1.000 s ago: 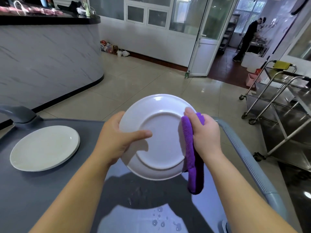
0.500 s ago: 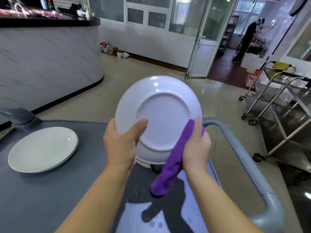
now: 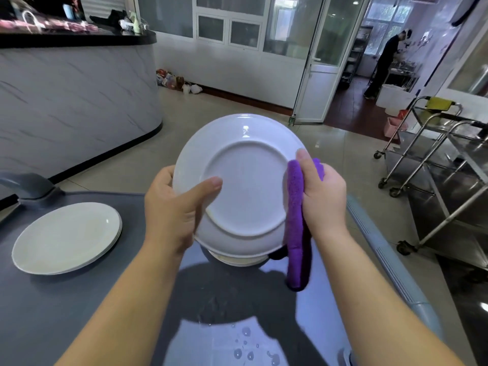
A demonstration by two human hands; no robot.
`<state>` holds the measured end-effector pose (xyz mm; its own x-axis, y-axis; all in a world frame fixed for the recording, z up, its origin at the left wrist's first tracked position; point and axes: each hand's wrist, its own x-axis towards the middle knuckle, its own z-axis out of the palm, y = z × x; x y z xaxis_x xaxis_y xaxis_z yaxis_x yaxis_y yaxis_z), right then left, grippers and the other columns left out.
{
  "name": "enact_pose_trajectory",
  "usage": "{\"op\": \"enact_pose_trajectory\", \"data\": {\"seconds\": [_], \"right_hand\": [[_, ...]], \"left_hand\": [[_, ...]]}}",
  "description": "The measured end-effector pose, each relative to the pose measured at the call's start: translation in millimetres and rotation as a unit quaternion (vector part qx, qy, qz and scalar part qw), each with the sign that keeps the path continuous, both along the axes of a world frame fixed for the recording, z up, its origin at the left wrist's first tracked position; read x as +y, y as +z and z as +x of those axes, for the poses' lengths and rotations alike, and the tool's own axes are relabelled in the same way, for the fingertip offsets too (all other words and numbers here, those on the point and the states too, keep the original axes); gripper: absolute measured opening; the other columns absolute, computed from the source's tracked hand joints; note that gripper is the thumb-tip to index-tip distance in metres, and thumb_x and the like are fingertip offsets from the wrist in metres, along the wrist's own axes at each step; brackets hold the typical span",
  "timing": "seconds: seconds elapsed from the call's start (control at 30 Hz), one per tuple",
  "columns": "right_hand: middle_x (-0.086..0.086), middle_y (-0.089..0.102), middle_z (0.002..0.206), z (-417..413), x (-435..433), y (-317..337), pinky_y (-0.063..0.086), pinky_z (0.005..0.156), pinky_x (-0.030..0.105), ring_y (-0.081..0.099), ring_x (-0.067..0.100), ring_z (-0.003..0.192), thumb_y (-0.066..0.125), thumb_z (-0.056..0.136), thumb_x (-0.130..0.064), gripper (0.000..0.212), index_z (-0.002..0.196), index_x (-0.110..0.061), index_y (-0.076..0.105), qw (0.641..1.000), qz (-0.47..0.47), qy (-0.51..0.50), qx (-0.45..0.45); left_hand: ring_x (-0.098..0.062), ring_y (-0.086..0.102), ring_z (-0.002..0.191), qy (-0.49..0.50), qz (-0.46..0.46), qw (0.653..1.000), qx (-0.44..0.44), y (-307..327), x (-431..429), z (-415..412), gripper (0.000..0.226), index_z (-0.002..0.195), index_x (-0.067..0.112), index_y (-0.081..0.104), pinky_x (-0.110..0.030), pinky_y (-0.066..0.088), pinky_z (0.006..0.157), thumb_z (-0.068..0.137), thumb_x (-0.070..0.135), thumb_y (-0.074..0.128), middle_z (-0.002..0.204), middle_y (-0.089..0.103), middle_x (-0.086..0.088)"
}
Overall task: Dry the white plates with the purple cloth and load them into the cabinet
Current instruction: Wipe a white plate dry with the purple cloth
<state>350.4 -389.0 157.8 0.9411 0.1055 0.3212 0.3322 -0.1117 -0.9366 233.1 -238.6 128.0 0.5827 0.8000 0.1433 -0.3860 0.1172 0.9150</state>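
**A:** Where is the plate right now?

**B:** The white plate [image 3: 245, 186] is held up over the grey desk [image 3: 66, 313], tilted, with its underside and foot ring facing the camera.

**A:** And each grip?

**B:** The left hand [image 3: 171, 210] holds the plate's left rim, its thumb lying across the underside and its fingers behind. The right hand [image 3: 324, 199] has its grip closed round the purple cloth [image 3: 295, 220] and presses it against the plate's right rim. The cloth's folded tail hangs down below that hand.

**A:** Any other plates?

**B:** A stack of white plates [image 3: 66, 239] sits on the desk at the left, well apart. The edge of another plate [image 3: 239, 261] shows just under the held one. Water drops [image 3: 245, 347] lie on the near part of the desk.

**A:** What is beyond the desk?

**B:** Steel trolleys [image 3: 435, 167] stand at the right. A person [image 3: 383, 64] in dark clothes stands far off, through the open doorway [image 3: 343, 96].
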Motion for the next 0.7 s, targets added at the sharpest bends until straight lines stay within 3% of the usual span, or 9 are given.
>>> {"op": "enact_pose_trajectory", "data": {"seconds": [0.1,0.2,0.33,0.43,0.57,0.7], "right_hand": [[-0.005,0.055,0.065,-17,12,-28,0.044,0.061,0.032,0.051,0.015,0.060,0.052,0.087,-0.062,0.051,0.072,-0.013,0.053,0.982,0.116,-0.073,0.129],[-0.001,0.062,0.071,-27,16,-49,0.048,0.069,0.036,0.059,0.019,0.068,0.049,0.084,-0.068,0.060,0.077,-0.009,0.056,0.973,0.134,-0.083,0.171],[-0.004,0.041,0.058,-8,0,-23,0.037,0.056,0.028,0.037,0.009,0.051,0.057,0.088,-0.054,0.047,0.065,-0.016,0.043,0.991,0.076,-0.033,0.101],[-0.013,0.033,0.046,6,-11,11,0.031,0.048,0.024,0.030,0.007,0.047,0.062,0.088,-0.046,0.049,0.056,-0.020,0.035,1.000,-0.007,0.023,0.006],[-0.013,0.035,0.044,-1,-11,19,0.031,0.046,0.022,0.031,0.007,0.046,0.066,0.087,-0.043,0.048,0.055,-0.021,0.038,0.998,-0.033,0.050,-0.033],[-0.011,0.043,0.054,-27,-5,-19,0.035,0.052,0.024,0.039,0.010,0.052,0.058,0.090,-0.049,0.045,0.062,-0.018,0.042,0.994,0.073,-0.068,0.044]], "left_hand": [[-0.020,0.070,0.086,0.030,-0.032,0.998,-0.042,-5,-19,4,0.058,0.094,0.022,0.059,-0.037,0.057,0.073,0.044,0.032,0.088,0.089,0.073,0.004],[-0.012,0.068,0.081,0.041,-0.052,0.996,-0.057,-12,-32,5,0.058,0.094,0.022,0.056,-0.027,0.054,0.069,0.046,0.028,0.087,0.082,0.072,0.011],[-0.021,0.070,0.090,-0.057,-0.031,0.998,-0.016,-11,-21,-6,0.057,0.104,0.017,0.063,-0.031,0.056,0.070,0.052,0.016,0.086,0.099,0.074,-0.004],[-0.021,0.071,0.079,-0.131,0.037,0.990,0.029,3,-2,-15,0.057,0.095,0.021,0.065,-0.039,0.058,0.064,0.042,0.028,0.085,0.088,0.075,-0.002],[-0.021,0.065,0.066,-0.049,0.081,0.994,0.049,18,7,-13,0.050,0.079,0.020,0.060,-0.033,0.053,0.051,0.039,0.026,0.089,0.075,0.069,-0.001],[-0.022,0.065,0.073,-0.002,0.012,1.000,-0.003,9,-8,-6,0.046,0.083,0.018,0.059,-0.042,0.056,0.067,0.046,0.018,0.087,0.079,0.069,-0.001]]}}
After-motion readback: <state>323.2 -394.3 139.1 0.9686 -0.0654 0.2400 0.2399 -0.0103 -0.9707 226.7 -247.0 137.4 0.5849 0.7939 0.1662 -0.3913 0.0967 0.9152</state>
